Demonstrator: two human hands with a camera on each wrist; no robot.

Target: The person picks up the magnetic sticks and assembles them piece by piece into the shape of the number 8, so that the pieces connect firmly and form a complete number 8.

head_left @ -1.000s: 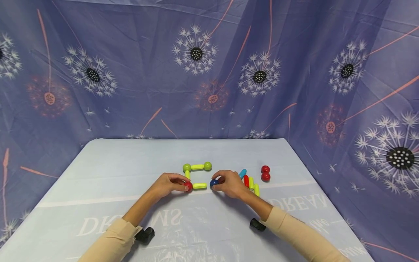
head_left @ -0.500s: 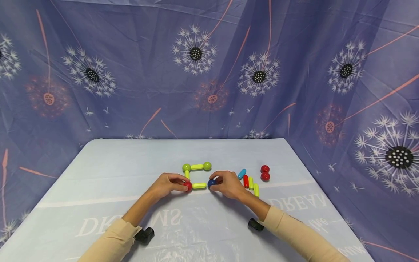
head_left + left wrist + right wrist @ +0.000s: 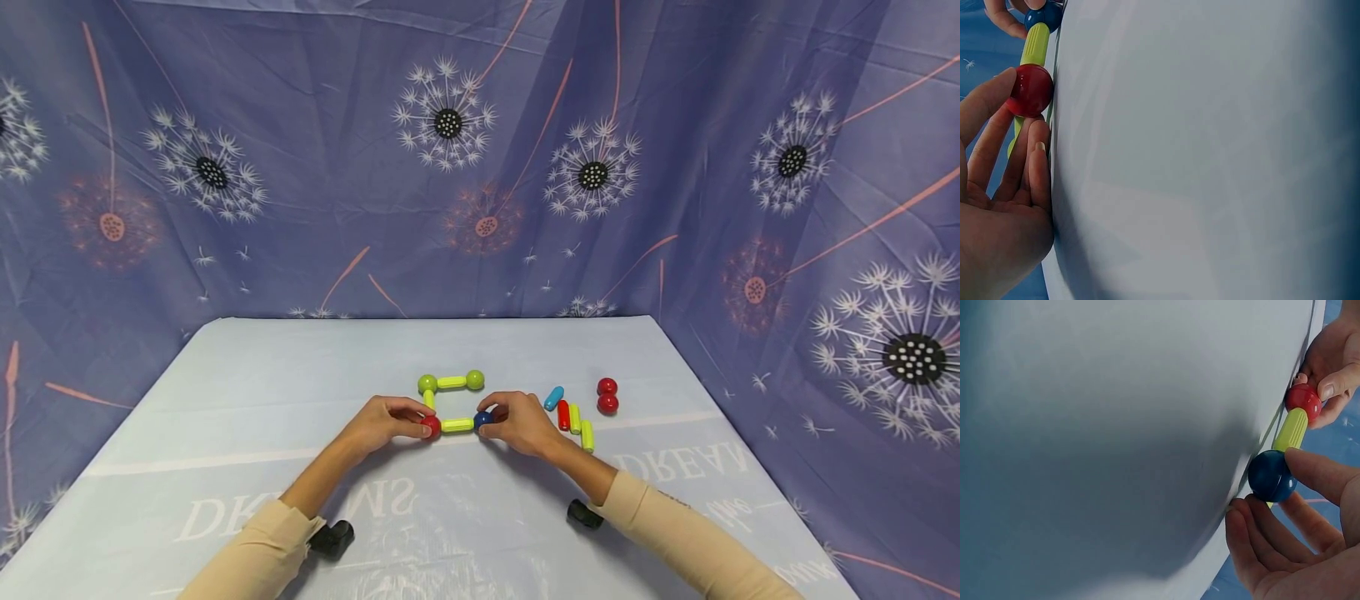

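My left hand (image 3: 384,422) pinches a red ball (image 3: 1032,91) between thumb and fingers on the table. A yellow-green rod (image 3: 457,425) runs from that ball to a blue ball (image 3: 1272,475), and both ends touch. Thumb and fingers of my right hand (image 3: 521,422) grip the blue ball. From the red ball another yellow-green rod (image 3: 429,398) leads back to a green ball (image 3: 427,384). A third rod (image 3: 452,382) joins it to a second green ball (image 3: 475,380). Together they form a three-sided shape, with its right side open.
Right of my right hand lie a blue rod (image 3: 554,397), a red rod (image 3: 563,415) and two yellow-green rods (image 3: 587,436). Two red balls (image 3: 608,404) touch each other farther right. A patterned curtain (image 3: 337,167) hangs behind the table (image 3: 300,358).
My right hand has moved left with the blue ball, closing the gap to the rod's end; they now touch. The left hand has stayed on the red ball.
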